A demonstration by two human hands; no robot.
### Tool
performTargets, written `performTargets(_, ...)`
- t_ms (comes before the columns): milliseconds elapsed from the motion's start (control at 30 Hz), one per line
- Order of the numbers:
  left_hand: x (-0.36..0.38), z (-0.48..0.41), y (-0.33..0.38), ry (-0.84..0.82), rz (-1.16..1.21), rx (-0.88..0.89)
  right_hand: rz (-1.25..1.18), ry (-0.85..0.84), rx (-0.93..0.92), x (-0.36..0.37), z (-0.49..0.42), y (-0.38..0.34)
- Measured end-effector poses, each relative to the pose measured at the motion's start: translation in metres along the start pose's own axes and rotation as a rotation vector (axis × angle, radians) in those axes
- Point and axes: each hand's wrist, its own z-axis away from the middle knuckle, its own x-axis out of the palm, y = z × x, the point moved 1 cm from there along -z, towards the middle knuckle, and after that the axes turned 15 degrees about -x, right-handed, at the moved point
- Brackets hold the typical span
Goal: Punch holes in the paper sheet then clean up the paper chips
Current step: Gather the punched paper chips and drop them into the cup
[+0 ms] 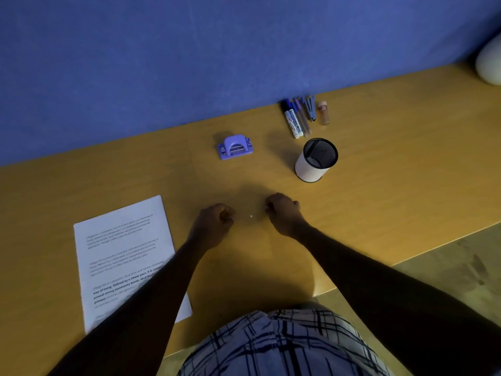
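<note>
One paper chip (251, 216) lies between the left hand (217, 223) and right hand (284, 213), both curled into fists.

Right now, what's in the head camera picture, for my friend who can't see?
A left hand and a right hand, fingers curled, flank a tiny paper chip on a yellow desk. A printed paper sheet lies left; a purple hole punch, mesh cup and pens sit behind.

My left hand (217, 221) and right hand (283, 213) are bare, as are both forearms (151, 289). My garment (284, 346): pale cloth crossed by dark plaid lines, softly folded.
</note>
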Motion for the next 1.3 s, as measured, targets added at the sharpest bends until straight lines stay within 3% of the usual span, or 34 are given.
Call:
performTargets(167, 0.012, -0.003, 0.013, 0.045, -0.141, 0.001, -0.246, 0.221, -0.09, -0.046, 0.008, 0.004)
performTargets(433, 0.035, -0.011, 0.034, 0.14, -0.322, 0.037, -0.169, 0.488, -0.1, -0.123, 0.0, 0.029)
performTargets(567, 0.038, -0.014, 0.04, 0.163, -0.375, 0.054, -0.065, 0.481, -0.018, -0.143, -0.01, 0.06)
performTargets(800, 0.039, -0.017, 0.041, 0.106, -0.445, 0.088, 0.161, 0.314, 0.021, -0.156, -0.022, 0.086)
performTargets(1033, 0.04, -0.015, 0.049, 0.034, -0.603, 0.103, 0.074, 0.345, 0.016, -0.165, -0.021, 0.091)
performTargets(1300, 0.012, -0.044, 0.107, -0.073, 0.046, 0.035, -0.021, 0.361, -0.015, -0.169, -0.018, 0.094)
